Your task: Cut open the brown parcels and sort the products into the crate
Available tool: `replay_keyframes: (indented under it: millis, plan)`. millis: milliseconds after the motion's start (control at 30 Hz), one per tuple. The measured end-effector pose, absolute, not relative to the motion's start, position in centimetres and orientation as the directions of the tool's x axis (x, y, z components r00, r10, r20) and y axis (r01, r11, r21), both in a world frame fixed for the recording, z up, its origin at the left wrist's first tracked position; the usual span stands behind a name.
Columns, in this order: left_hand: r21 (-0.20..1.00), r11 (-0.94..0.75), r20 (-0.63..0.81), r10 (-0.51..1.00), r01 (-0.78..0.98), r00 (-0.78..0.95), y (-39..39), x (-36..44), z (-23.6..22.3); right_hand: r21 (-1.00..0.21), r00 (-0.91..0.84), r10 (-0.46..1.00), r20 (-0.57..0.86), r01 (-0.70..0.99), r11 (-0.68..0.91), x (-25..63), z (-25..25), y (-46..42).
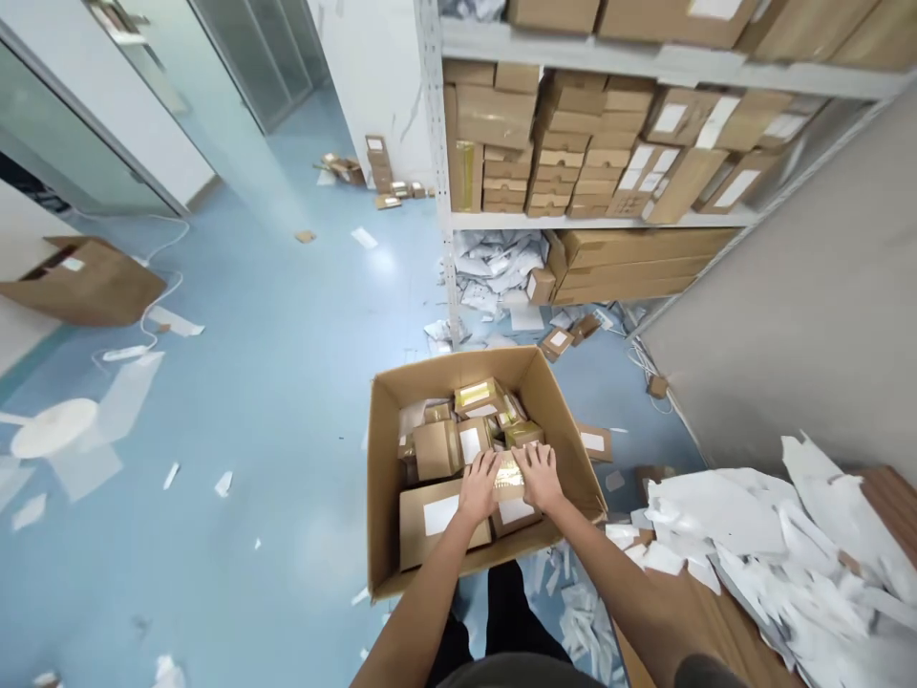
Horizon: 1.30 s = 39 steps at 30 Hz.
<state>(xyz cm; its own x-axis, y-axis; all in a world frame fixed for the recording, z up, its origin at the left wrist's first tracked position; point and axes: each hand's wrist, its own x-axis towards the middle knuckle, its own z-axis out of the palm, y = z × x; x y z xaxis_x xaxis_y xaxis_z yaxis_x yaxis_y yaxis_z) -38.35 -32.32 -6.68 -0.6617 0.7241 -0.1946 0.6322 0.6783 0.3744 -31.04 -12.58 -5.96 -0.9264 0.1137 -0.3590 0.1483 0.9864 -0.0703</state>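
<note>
A large open cardboard carton (384, 478) stands in front of my legs, holding several smaller brown boxes. Inside it, near its front right, my left hand (479, 487) and my right hand (540, 476) grip a small taped cardboard box (509, 474) from its two sides. Shiny clear tape runs across the top of that box. Left of my left hand lies a bigger box with a white label (422, 526). Beyond my hands are a plain box (436, 449) and a box with yellow tape (479, 396). My palms and the undersides of the boxes are hidden.
A metal shelf rack (594, 222) full of cardboard boxes rises ahead. At right, torn white paper (795, 554) heaps on a brown surface. Paper scraps litter the blue floor (287, 401). A torn open carton (93, 282) and a white cable (154, 311) lie at left.
</note>
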Motion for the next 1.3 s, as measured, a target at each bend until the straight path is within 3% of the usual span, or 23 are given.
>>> replay_keyframes:
  millis: [333, 500, 667, 933, 1033, 1133, 1300]
  plan:
    - [0.311, 0.501, 0.098, 0.828, 0.808, -0.551, -35.8, -34.7, 4.9, -0.012, -0.931, 0.363, -0.017, 0.364, 0.931, -23.1, 6.6, -18.8]
    - [0.282, 0.302, 0.113, 0.932, 0.910, -0.344, -33.2, -30.8, 8.7, -0.039, -0.850, 0.522, 0.069, 0.521, 0.853, -15.5, 9.4, -18.7]
    - [0.272, 0.042, 0.088, 0.994, 0.961, -0.069, -27.4, -24.3, 9.6, -0.099, -0.689, 0.716, 0.112, 0.709, 0.698, -5.1, 8.4, -17.1]
    - [0.252, -0.289, -0.112, 0.939, 0.923, 0.325, -14.7, -6.7, 6.3, -0.129, -0.260, 0.966, 0.001, 0.957, 0.258, 13.4, 2.4, -14.4]
    - [0.294, -0.276, -0.227, 0.910, 0.915, 0.348, -12.1, -0.6, 4.2, -0.134, -0.027, 0.991, -0.131, 0.991, 0.010, 18.2, -0.2, -13.7]
    - [0.338, -0.238, -0.348, 0.868, 0.911, 0.356, -11.5, 3.0, 2.2, -0.136, 0.101, 0.965, -0.241, 0.981, -0.137, 21.1, -1.8, -12.7]
    - [0.394, -0.079, -0.382, 0.892, 0.916, 0.241, -12.8, 4.6, 0.6, -0.284, 0.226, 0.942, -0.247, 0.913, -0.293, 22.9, -1.7, -9.9]
